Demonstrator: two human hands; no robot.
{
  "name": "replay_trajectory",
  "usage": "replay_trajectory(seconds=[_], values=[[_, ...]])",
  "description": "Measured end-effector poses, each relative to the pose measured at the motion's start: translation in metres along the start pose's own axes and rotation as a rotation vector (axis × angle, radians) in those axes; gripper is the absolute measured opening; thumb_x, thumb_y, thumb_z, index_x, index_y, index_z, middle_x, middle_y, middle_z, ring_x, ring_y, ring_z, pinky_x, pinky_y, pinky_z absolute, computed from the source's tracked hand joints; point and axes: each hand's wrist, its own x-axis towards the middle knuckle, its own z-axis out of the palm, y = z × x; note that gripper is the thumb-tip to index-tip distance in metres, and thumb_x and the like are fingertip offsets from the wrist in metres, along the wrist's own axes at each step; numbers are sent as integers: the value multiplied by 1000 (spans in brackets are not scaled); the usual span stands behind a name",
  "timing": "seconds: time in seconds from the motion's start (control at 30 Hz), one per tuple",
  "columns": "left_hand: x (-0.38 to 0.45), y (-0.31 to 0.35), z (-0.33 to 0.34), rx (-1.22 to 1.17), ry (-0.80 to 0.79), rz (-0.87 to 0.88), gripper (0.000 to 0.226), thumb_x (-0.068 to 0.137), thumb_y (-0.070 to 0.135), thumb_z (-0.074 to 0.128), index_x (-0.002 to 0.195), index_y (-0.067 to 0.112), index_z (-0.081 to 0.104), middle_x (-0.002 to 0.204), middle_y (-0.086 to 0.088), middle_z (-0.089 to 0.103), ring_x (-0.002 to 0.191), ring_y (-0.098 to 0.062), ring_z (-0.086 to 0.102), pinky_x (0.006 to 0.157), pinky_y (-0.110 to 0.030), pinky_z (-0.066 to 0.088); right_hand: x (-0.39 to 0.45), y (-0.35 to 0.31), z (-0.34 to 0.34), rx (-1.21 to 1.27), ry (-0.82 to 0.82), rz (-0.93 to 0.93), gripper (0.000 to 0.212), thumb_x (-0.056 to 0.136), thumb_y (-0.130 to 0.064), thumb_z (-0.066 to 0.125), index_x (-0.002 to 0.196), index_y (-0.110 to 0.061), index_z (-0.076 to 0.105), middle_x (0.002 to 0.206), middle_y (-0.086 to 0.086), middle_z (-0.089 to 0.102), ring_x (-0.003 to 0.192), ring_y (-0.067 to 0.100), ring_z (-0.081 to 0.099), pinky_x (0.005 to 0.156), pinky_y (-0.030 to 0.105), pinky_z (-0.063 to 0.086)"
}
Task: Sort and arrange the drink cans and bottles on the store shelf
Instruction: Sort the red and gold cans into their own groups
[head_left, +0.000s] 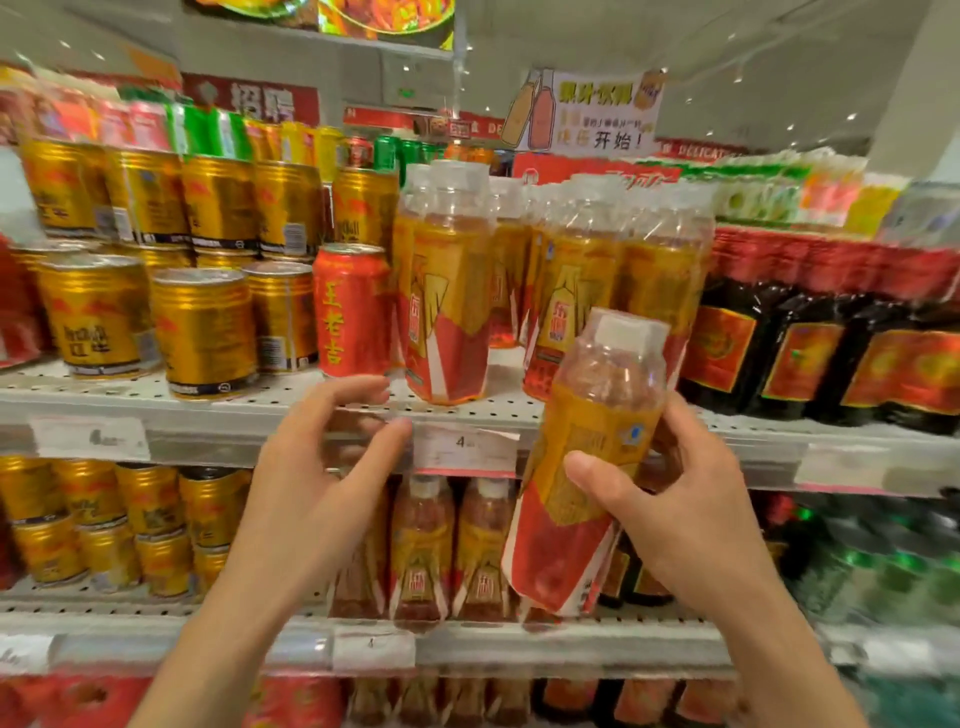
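Labels are blurred; only the red can's (352, 312) characters read clearly. The right hand (675, 499) grips a tilted bottle (587, 462), orange-and-red wrap, white cap, before the shelf (291, 402) edge. The left hand (317, 483) hovers with fingers spread, holding nothing, below the can.

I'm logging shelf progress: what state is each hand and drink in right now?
Right hand: grips a bottle.
Held bottle: capped, tilted, off the shelf.
Left hand: open, holding nothing, below the red can.
Red can: upright on the shelf.
Front shelf bottle: upright, capped.
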Motion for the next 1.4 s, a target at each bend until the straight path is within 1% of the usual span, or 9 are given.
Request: replay_trajectory(seconds=[0.13, 0.4, 0.53, 0.73, 0.97, 1.03, 1.17, 1.3, 1.4], values=[[35, 9, 3, 176, -19, 120, 42, 89, 37, 72, 129, 32, 56, 116, 11, 60, 96, 1, 63, 70, -7, 50, 25, -26, -4, 5, 26, -121, 67, 67, -59, 85, 124, -46, 51, 111, -30, 67, 103, -6, 65, 76, 14, 55], [76, 20, 19, 392, -17, 213, 75, 86, 53, 71, 149, 25, 42, 130, 5, 61, 104, -11, 63, 92, -40, 57, 73, -44, -3, -98, 32, -255, 76, 72, -58, 76, 137, -36, 44, 116, -24, 63, 109, -6, 61, 84, 13, 50], [81, 18, 24, 415, -31, 219, 75, 87, 52, 70, 151, 24, 42, 132, 2, 62, 110, -16, 65, 96, -45, 56, 80, -36, 0, -129, 10, -262, 78, 72, -59, 74, 140, -35, 42, 112, -30, 60, 103, -18, 57, 76, 2, 47], [91, 16, 40, 392, -86, 226, 74, 89, 51, 68, 153, 25, 41, 140, 4, 60, 111, -15, 67, 98, -45, 55, 85, -30, -2, -163, -10, -259, 80, 72, -69, 72, 141, -43, 39, 120, -27, 61, 110, -10, 58, 90, 21, 52], [84, 5, 6, 388, 34, 357, 38, 92, 27, 71, 128, 21, 62, 106, 10, 59, 78, 2, 61, 67, -9, 51, 86, -32, 2, -158, -1, -266, 83, 68, -72, 70, 140, -44, 39, 124, -25, 61, 115, -7, 58, 94, 25, 51], [86, 1, -9, 416, 122, 377, 32, 91, 22, 71, 122, 18, 64, 105, 7, 54, 74, -3, 59, 64, -13, 49, 86, -37, 11, -140, -17, -270, 80, 71, -68, 74, 138, -43, 41, 124, -25, 61, 118, -4, 58, 96, 27, 52], [94, -10, -29, 460, 129, 352, 46, 91, 23, 71, 135, 21, 57, 130, -3, 48, 79, -19, 64, 68, -25, 57, 89, -54, 38, -128, -58, -296, 71, 75, -57, 78, 134, -45, 39, 110, -37, 57, 104, -24, 53, 80, -1, 43], [99, -12, -37, 502, 67, 325, 56, 94, 29, 68, 146, 30, 47, 144, 1, 45, 67, -4, 61, 71, -16, 48, 92, -64, 67, -185, -60, -336, 77, 78, -58, 76, 142, -37, 38, 116, -24, 59, 103, -11, 58, 80, 6, 48], [104, -7, -38, 538, 18, 322, 59, 96, 33, 63, 151, 33, 40, 149, 2, 45, 86, -14, 64, 88, -31, 53, 99, -66, 76, -272, -4, -379, 71, 79, -60, 73, 138, -28, 49, 111, -16, 50, 99, -7, 52, 80, 6, 43]])
